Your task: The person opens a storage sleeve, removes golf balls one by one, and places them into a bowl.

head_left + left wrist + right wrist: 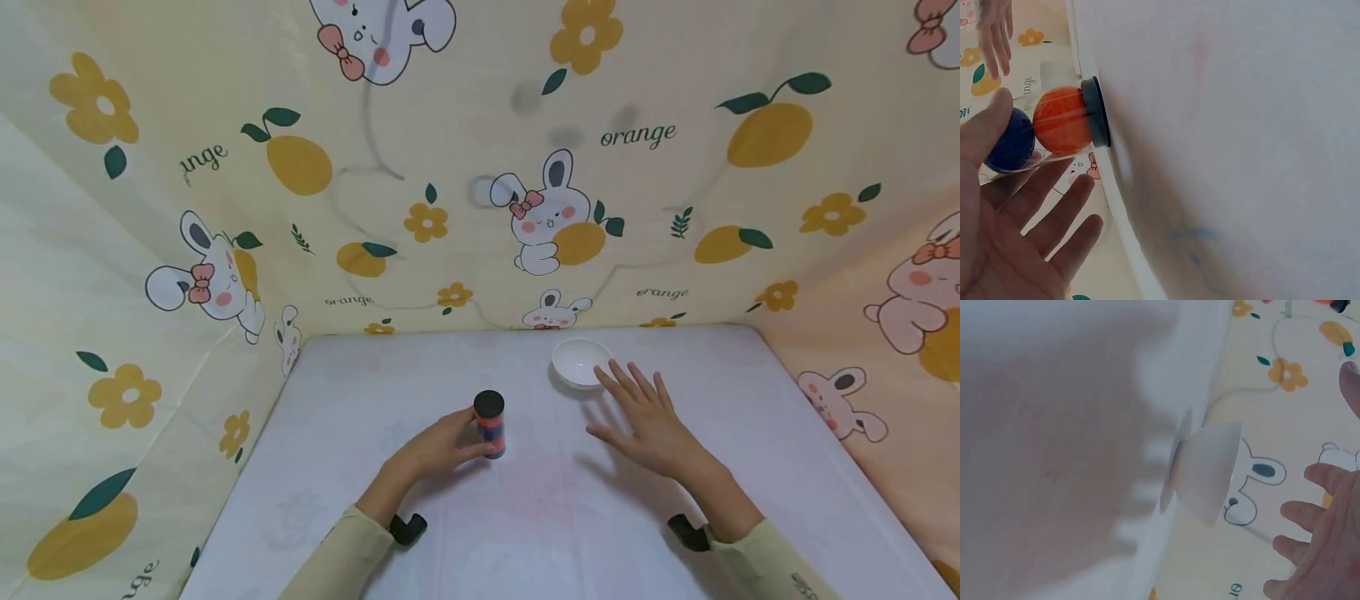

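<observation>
A clear ball tube (pixel 491 423) with a dark lid stands upright near the middle of the table. Through its wall show an orange ball (pixel 1062 120) and a dark blue ball (pixel 1012 142). My left hand (pixel 441 446) holds the tube between thumb and forefinger, its other fingers spread behind. To the right, my right hand (pixel 651 425) hovers above the table with fingers spread, holding nothing. Beyond its fingertips sits a small white bowl (pixel 579 364); in the right wrist view a gap separates the fingers from the bowl (pixel 1207 472).
A white-covered table (pixel 517 533) fills the space under both hands. Cloth walls (pixel 465 142) printed with rabbits, oranges and flowers rise at the back and both sides. The bowl is near the table's back edge.
</observation>
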Tool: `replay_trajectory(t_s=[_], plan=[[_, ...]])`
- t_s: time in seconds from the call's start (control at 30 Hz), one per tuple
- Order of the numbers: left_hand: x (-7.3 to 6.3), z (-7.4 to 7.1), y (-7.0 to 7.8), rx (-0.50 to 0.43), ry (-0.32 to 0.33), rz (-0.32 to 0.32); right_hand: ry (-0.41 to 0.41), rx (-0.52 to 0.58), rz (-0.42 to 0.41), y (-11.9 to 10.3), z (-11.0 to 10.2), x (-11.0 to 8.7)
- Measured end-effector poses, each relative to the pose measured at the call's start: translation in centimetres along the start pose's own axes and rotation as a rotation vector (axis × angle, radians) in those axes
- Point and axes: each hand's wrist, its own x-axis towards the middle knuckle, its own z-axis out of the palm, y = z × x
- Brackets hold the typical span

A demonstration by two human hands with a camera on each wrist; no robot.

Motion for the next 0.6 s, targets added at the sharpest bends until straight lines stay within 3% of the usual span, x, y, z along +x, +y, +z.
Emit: replay_trajectory(t_s=[0.2, 0.6], plan=[[0.0, 0.1, 0.0, -0.046, -0.01, -0.028, -0.015, 0.004, -0.012, -0.7, 0.3, 0.3], [0.1, 0.2, 0.0, -0.056, 0.01, 0.001, -0.038, 0.031, -0.055, -2.4, 1.1, 0.7]])
